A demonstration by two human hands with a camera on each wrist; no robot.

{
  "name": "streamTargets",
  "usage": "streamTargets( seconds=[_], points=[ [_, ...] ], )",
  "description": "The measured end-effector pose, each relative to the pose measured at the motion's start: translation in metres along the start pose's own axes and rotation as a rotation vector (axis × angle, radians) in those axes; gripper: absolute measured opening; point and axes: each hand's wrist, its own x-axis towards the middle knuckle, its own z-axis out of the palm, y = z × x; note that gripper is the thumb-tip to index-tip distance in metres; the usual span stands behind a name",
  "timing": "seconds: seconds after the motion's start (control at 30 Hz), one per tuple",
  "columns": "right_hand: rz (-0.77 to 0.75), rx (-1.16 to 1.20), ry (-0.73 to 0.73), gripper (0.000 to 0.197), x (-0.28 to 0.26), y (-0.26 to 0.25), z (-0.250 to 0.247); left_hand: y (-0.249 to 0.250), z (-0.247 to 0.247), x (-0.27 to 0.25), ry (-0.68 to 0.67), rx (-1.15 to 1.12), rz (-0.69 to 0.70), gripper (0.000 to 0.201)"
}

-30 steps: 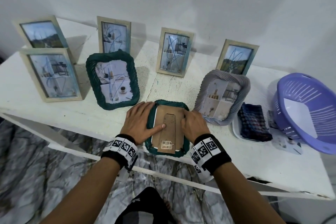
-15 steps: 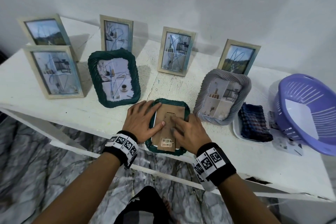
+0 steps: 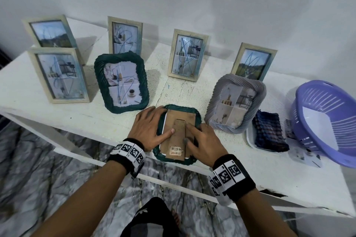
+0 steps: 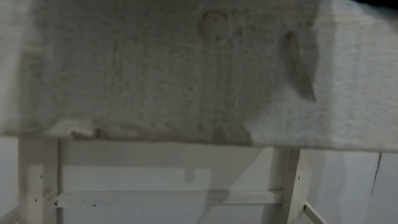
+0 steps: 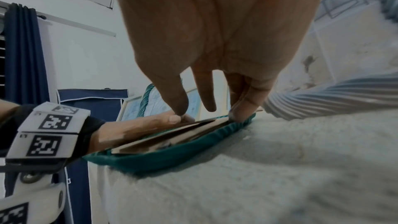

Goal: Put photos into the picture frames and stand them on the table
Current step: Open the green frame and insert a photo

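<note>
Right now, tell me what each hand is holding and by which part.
Neither grips anything. The left hand presses its thumb on the brown backing board of the face-down green frame; the right hand presses fingertips near its right edge.

Both hands [image 3: 173,136] flat on face-down green frame [image 3: 194,113].

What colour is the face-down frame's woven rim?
Dark teal green rim, clearest in the right wrist view.

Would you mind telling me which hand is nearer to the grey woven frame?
Right. The right hand presses the right side of the face-down green frame, just beside the grey woven frame. The left hand rests on the green frame's far side.
</note>
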Motion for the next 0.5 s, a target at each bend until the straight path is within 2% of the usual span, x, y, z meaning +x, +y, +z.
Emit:
streamTargets(
  seconds=[0.17,0.37,0.5],
  points=[
    [-0.15,0.117,-0.024,0.047,-0.021,0.014,-0.011,-0.001,-0.001,0.002,-0.034,-0.057,-0.015,0.092],
    [-0.296,-0.004,-0.117,0.051,-0.042,0.026,-0.01,0.001,-0.002,0.003,-0.047,-0.084,-0.038,0.097],
    [-0.327,-0.046,-0.133,0.056,-0.04,0.026,-0.009,0.0,-0.003,0.003,-0.051,-0.086,-0.045,0.096]
  ],
)
